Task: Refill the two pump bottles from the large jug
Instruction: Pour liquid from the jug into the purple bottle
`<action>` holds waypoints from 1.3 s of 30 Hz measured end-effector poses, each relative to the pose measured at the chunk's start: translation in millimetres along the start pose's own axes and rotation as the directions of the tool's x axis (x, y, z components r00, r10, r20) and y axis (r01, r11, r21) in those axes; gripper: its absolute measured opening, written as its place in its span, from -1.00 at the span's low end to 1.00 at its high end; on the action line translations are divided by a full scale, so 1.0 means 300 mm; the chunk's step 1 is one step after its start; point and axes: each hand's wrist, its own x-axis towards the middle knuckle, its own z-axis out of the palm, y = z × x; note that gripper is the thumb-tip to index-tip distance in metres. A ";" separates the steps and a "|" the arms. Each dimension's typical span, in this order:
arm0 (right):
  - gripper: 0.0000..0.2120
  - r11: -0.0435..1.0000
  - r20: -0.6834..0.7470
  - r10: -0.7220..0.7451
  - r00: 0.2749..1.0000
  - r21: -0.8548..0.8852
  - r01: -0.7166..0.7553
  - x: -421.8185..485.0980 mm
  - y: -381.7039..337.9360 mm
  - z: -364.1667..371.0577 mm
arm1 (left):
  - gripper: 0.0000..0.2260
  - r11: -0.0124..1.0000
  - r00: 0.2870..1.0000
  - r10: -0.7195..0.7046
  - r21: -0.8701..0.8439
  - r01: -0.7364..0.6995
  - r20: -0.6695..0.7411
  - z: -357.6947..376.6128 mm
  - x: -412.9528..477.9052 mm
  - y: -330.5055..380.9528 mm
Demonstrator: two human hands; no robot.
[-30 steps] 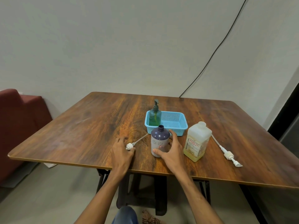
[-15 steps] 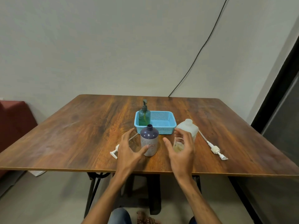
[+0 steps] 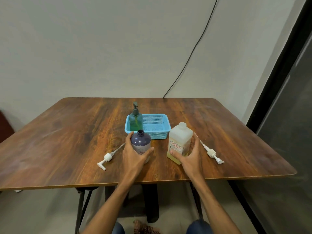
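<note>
A purple bottle with an open neck stands near the table's front, and my left hand grips it from the near side. To its right stands the large pale jug with yellowish liquid low inside, uncapped; my right hand holds its lower part. A green pump bottle, pump fitted, stands in the left end of a blue basket. One white pump head lies left of the purple bottle. Another white pump lies right of the jug.
The wooden table has bare room at left and far back. A black cable runs down the wall behind. A dark panel stands at the right. A red seat edge shows at far left.
Both hands were spread in the air half a second ago; now the left one grips the purple bottle and the right one holds the jug. The view has shifted.
</note>
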 end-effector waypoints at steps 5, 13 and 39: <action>-0.12 0.999 0.068 0.016 0.998 -0.030 -0.014 0.055 0.037 -0.017 | -0.20 0.999 1.000 0.025 0.038 -0.025 -0.001 0.008 0.020 -0.002; -0.27 0.900 0.158 -0.219 0.963 -0.349 0.262 0.086 -0.074 -0.086 | -0.26 0.994 0.991 0.105 0.033 -0.108 0.088 0.036 0.043 0.063; -0.32 0.321 0.441 -0.311 0.842 -0.785 0.530 0.197 -0.311 -0.253 | -0.23 0.974 0.970 0.165 0.122 -0.189 0.179 0.051 0.050 0.149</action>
